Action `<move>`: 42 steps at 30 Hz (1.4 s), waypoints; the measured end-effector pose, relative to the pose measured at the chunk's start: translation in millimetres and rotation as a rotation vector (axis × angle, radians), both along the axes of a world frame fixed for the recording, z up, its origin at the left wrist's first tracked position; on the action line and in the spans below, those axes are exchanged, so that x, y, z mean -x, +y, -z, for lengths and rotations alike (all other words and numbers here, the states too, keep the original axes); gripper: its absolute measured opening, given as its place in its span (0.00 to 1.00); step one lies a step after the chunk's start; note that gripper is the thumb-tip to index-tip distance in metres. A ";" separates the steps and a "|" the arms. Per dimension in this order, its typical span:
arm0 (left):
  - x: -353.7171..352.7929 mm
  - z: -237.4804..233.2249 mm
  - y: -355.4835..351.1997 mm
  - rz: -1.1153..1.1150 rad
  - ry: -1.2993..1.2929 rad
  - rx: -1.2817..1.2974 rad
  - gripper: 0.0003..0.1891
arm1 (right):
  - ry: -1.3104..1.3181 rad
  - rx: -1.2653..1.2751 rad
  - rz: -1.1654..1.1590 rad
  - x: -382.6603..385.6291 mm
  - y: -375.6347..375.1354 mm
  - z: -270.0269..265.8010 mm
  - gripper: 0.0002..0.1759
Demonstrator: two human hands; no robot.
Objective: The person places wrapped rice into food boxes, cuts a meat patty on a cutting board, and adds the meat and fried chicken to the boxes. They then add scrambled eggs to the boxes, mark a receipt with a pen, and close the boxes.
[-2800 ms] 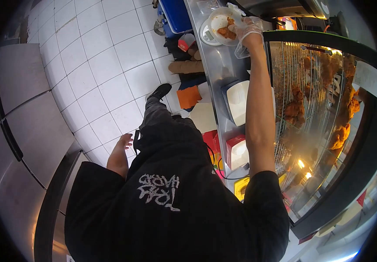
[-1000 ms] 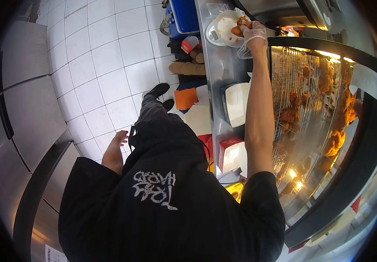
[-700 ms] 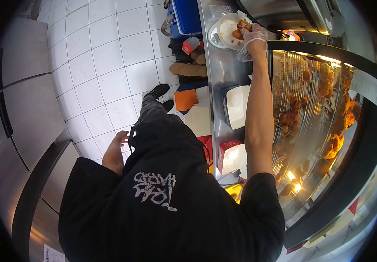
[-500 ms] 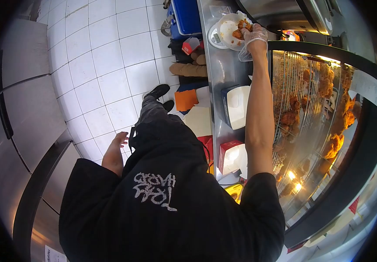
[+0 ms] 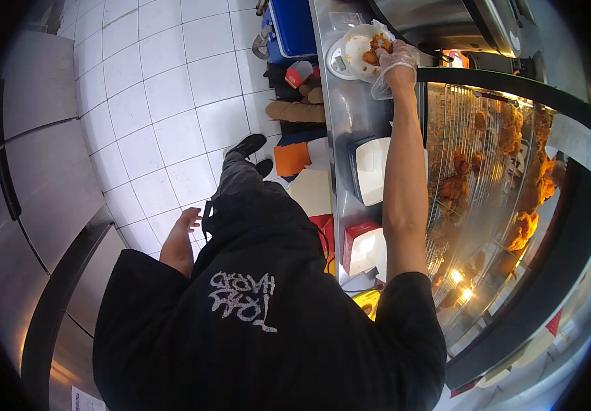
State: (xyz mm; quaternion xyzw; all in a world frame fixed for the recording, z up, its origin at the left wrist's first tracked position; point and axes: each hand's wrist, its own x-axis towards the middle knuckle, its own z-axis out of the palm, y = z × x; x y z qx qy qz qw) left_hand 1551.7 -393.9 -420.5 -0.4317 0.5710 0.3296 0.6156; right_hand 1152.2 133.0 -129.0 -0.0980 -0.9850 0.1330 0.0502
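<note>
One gloved right hand [image 5: 397,58] grips fried chicken [image 5: 376,46] in the bowl [image 5: 354,42]; left hand [image 5: 189,222] hangs open-fingered.

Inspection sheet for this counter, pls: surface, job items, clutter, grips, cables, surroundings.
Surface: long stainless steel counter, runs beside the display case.
Job's things: white round bowl of orange fried chicken pieces, on a small white scale.
Clutter: open white box; red-and-white carton.
Grips: right hand in a clear plastic glove, at the chicken, grip unclear; left hand bare, open, holds nothing.
Cables: thin black cable by the carton.
Surroundings: lit glass display case with racks of chicken; white tiled floor; blue cooler.
</note>
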 end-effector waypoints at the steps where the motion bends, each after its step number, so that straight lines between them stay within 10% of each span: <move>1: 1.1 -2.2 0.8 0.000 0.001 0.000 0.18 | 0.018 -0.037 -0.014 0.5 1.1 3.0 0.24; 42: -6.8 21.2 -9.8 0.083 -0.026 -0.058 0.23 | -0.183 -0.163 0.029 -3.0 4.2 -7.9 0.37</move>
